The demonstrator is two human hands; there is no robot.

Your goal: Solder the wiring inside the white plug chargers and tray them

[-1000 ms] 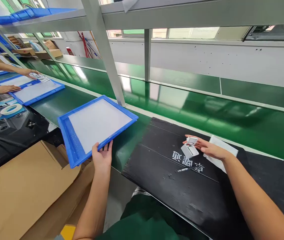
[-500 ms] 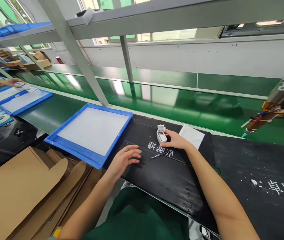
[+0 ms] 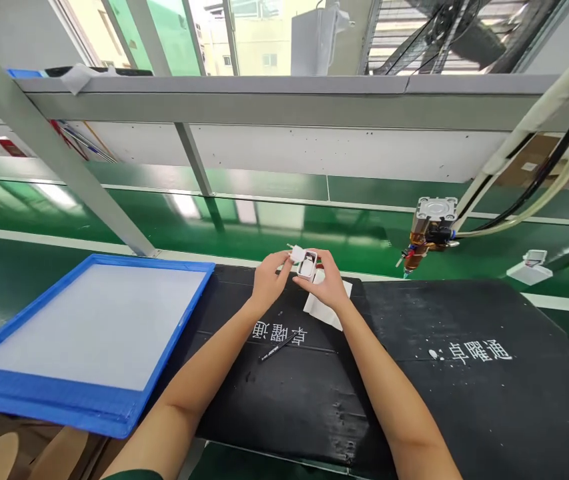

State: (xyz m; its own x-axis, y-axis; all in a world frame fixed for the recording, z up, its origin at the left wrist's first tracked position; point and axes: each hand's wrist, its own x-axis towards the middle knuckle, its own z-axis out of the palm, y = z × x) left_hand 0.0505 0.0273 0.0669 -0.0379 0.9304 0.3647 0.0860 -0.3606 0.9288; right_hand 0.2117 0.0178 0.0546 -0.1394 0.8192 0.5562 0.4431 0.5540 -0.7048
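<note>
In the middle of the head view, my right hand [image 3: 328, 283] is closed around a small white plastic case [image 3: 307, 265] with its open side facing me. White and dark parts show inside it. Between thumb and fingers, my left hand [image 3: 270, 279] pinches a white lid piece [image 3: 297, 254] at the left edge of the case. Whether a wire joins lid and case cannot be made out. Under my right wrist lies a white sheet [image 3: 331, 312]. Below my hands a thin black pen-like stick [image 3: 278, 348] rests on the black mat [image 3: 284, 400].
A blue-rimmed tray [image 3: 177, 343] with a white surface stands on the left. Beyond the mat runs a green conveyor belt [image 3: 264, 233]. A dispenser head [image 3: 419, 243] with hoses hangs at right, near another white case [image 3: 529, 270]. A grey rail [image 3: 264, 107] crosses overhead.
My right hand has lifted the white case off the mat. My left hand, formerly open and empty, has moved to the case and grips its lid. The view has turned right.
</note>
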